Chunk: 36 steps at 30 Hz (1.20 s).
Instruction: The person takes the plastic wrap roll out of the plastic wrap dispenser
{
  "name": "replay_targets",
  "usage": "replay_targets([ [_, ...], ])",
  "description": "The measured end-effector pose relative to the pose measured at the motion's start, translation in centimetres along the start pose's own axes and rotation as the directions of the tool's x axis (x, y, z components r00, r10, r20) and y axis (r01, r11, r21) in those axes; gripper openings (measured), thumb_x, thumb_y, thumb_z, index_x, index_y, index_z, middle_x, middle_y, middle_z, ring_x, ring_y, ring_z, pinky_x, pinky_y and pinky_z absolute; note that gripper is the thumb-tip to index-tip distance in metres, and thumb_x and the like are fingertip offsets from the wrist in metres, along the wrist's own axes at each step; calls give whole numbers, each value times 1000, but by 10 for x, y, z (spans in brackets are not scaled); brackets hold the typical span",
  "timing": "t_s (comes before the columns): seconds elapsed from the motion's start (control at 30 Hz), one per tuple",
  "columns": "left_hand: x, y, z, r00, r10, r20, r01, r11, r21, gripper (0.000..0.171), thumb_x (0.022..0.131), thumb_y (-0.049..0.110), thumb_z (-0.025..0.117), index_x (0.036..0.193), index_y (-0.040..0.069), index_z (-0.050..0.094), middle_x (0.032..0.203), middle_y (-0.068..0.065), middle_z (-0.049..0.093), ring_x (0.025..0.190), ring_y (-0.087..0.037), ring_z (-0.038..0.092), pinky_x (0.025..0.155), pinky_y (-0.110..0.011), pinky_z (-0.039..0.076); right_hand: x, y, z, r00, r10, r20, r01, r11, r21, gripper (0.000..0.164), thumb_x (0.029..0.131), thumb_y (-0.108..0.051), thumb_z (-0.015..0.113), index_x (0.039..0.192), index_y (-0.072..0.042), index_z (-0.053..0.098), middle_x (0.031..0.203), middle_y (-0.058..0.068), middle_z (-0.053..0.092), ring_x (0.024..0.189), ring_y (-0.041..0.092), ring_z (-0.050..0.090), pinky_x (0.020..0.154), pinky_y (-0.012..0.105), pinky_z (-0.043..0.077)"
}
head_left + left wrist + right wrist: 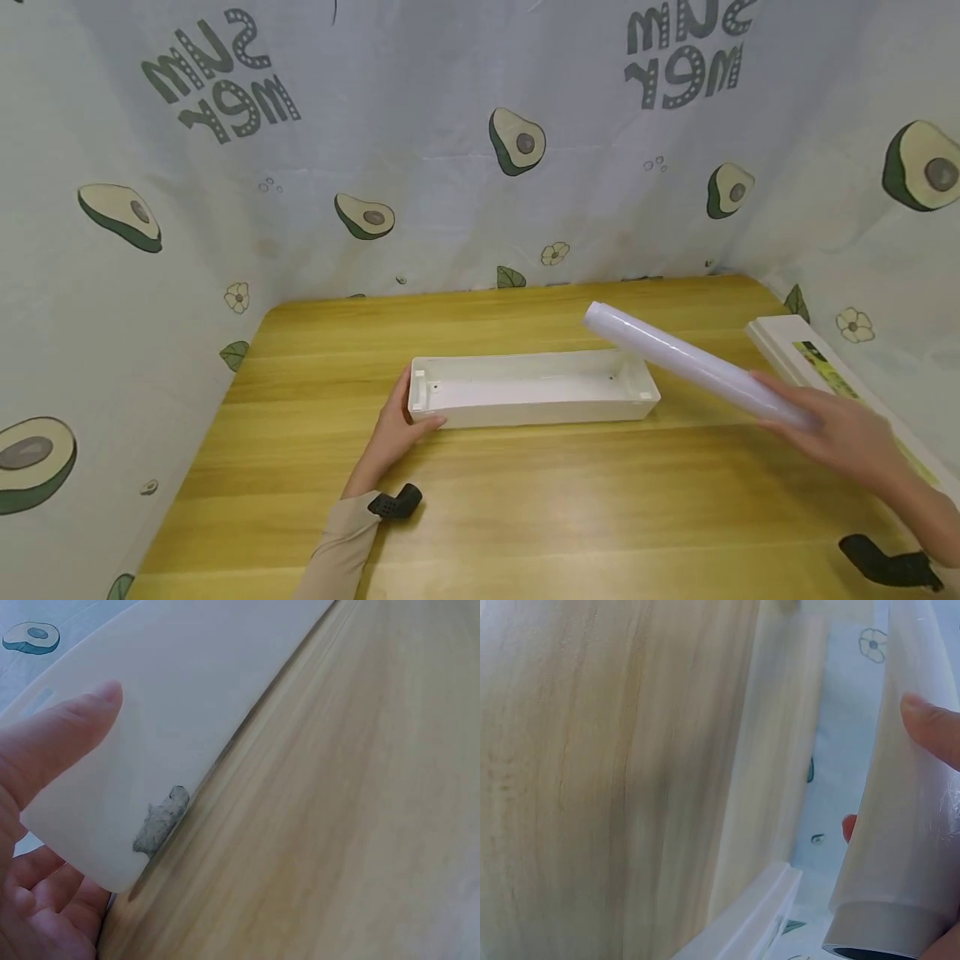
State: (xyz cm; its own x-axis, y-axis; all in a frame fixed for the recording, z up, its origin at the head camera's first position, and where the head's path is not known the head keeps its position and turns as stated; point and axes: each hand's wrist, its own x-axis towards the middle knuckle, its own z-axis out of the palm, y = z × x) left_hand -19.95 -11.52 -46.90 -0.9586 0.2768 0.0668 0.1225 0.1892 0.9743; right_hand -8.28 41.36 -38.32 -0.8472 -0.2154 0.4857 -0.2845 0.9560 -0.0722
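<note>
A long white plastic box (536, 412), open at the top, lies across the middle of the wooden table. My left hand (395, 429) grips its left end, thumb on the front wall and fingers around the end. In the left wrist view, a ragged grey mark (161, 823) shows low on the box wall near that corner. My right hand (855, 433) holds a glossy whitish roll of plastic film (675, 354) by its near end. The roll is raised and slants, its far end above the box's right end. The right wrist view shows its hollow core (889, 930).
A long white lid-like piece (780, 337) with a green printed label (825, 367) lies along the table's right side, partly behind my right hand. A white curtain with avocado prints (442, 167) hangs around the back and sides of the wooden table (570, 508).
</note>
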Motion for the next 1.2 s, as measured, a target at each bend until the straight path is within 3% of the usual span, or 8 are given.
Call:
replay_targets([
  [0.17, 0, 1, 2, 1000, -6, -1, 6, 1000, -9, 103, 75, 6, 76, 152, 15, 8, 156, -9, 21, 139, -29, 31, 108, -41, 35, -7, 2, -5, 998, 61, 36, -60, 998, -25, 73, 70, -34, 79, 136, -31, 49, 86, 19, 69, 55, -6, 36, 43, 22, 25],
  [0.33, -1, 0, 2, 1000, -3, 9, 3, 1000, 0, 103, 76, 7, 76, 152, 13, 7, 157, -9, 19, 141, -29, 28, 110, -41, 31, -13, 3, -8, 994, 93, 58, -91, 995, -39, 73, 72, -36, 77, 138, -32, 46, 86, 21, 68, 55, -5, 35, 44, 22, 25],
  [0.6, -2, -2, 2, 1000, -7, 4, 7, 1000, 17, 102, 77, 9, 76, 152, 16, 8, 157, -8, 19, 143, -28, 25, 113, -45, 26, -21, 4, -9, 980, 178, 84, -174, 983, -54, 76, 75, -39, 75, 142, -32, 39, 94, 30, 64, 53, 13, 44, 45, 26, 26],
  [0.8, -1, 1, 2, 1000, -1, 3, 1, 1000, 3, 102, 77, 8, 76, 152, 16, 7, 157, -8, 19, 142, -28, 28, 111, -45, 29, -25, 6, -10, 978, 200, 58, -198, 979, -49, 75, 75, -39, 75, 142, -31, 40, 94, 33, 64, 52, 11, 41, 44, 25, 25],
  [0.97, 1, 2, 2, 1000, -2, 5, 2, 1000, -1, 102, 77, 7, 76, 152, 15, 7, 157, -9, 19, 141, -29, 29, 110, -44, 32, -30, 7, -9, 967, 239, 84, -234, 970, -64, 76, 78, -40, 73, 144, -32, 36, 97, 36, 61, 52, 19, 43, 45, 28, 26],
  [1.2, -1, 1, 1, 1000, -4, 6, 4, 1000, 3, 103, 76, 7, 76, 152, 15, 7, 157, -9, 19, 141, -28, 28, 111, -41, 31, -37, 8, -8, 949, 284, 140, -276, 958, -73, 77, 81, -42, 70, 146, -32, 30, 87, 35, 61, 51, 18, 41, 44, 29, 25],
])
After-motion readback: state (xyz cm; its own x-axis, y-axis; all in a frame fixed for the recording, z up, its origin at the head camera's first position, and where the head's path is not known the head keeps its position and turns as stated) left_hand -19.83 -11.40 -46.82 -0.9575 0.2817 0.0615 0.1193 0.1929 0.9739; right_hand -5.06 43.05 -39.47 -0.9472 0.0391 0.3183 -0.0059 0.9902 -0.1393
